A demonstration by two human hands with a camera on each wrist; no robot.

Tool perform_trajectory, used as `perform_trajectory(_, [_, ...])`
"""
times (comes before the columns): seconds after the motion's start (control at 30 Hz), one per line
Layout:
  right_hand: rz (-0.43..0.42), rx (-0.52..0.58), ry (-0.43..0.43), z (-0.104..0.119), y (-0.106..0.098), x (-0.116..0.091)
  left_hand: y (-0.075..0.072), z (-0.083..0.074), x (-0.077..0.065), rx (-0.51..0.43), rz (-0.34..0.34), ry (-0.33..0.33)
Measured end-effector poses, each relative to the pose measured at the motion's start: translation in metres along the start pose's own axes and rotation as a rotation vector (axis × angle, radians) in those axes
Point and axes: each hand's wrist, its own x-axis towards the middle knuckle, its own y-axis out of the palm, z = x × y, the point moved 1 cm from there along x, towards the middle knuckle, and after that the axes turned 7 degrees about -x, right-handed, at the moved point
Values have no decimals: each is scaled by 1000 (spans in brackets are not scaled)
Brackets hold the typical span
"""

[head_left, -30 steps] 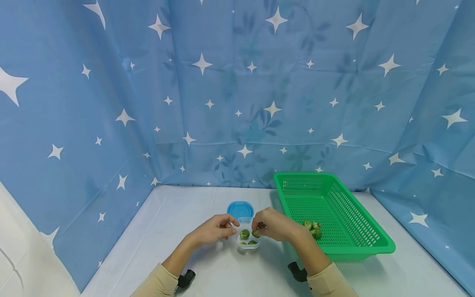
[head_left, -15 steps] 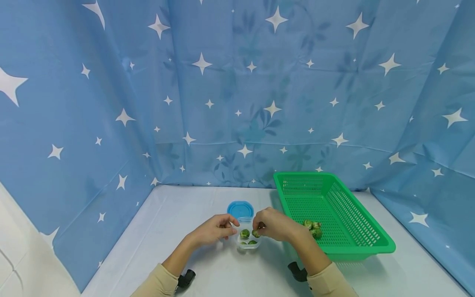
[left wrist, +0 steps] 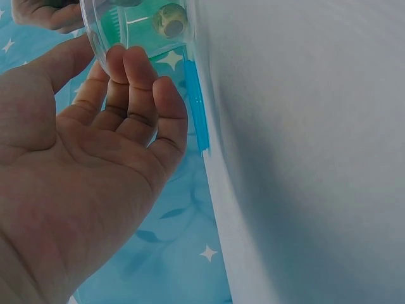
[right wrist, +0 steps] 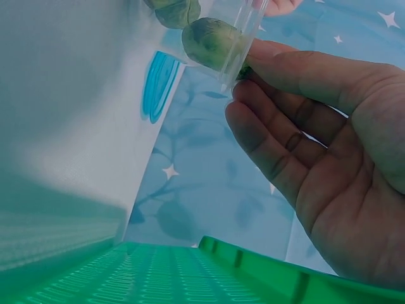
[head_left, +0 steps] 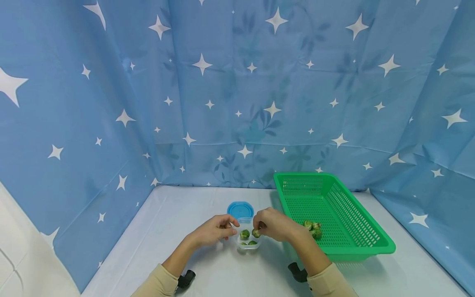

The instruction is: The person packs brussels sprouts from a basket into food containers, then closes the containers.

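Observation:
A small clear plastic container (head_left: 248, 247) stands on the table with several green Brussels sprouts (head_left: 244, 234) in it. My right hand (head_left: 275, 225) reaches over its right rim, thumb and forefinger pinching one Brussels sprout (head_left: 256, 233); the right wrist view shows this sprout (right wrist: 212, 44) largely through the clear wall. At the left rim is my left hand (head_left: 215, 229), its thumb and loosely bent fingertips touching or very near the container; the left wrist view shows its fingers (left wrist: 140, 88) relaxed, palm bare.
Behind the container lies a round blue lid (head_left: 240, 209). A large green slotted basket (head_left: 358, 250) stands to the right, with several Brussels sprouts (head_left: 314, 229) near its front left corner. A blue star-patterned curtain (head_left: 237, 82) borders the white table (head_left: 167, 222).
My right fingers have shifted very slightly to the right, and more of the sprout at their tips shows. My left hand and the container have not moved.

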Motion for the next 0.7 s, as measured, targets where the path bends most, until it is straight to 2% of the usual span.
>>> perform_trajectory(0.27, [-9,-24,-14,-2,-2,-1,0,0,0,14,-1,2])
perform_trajectory(0.7, [6,-12,16,1,-1,-1,0,0,0,10,6,6])
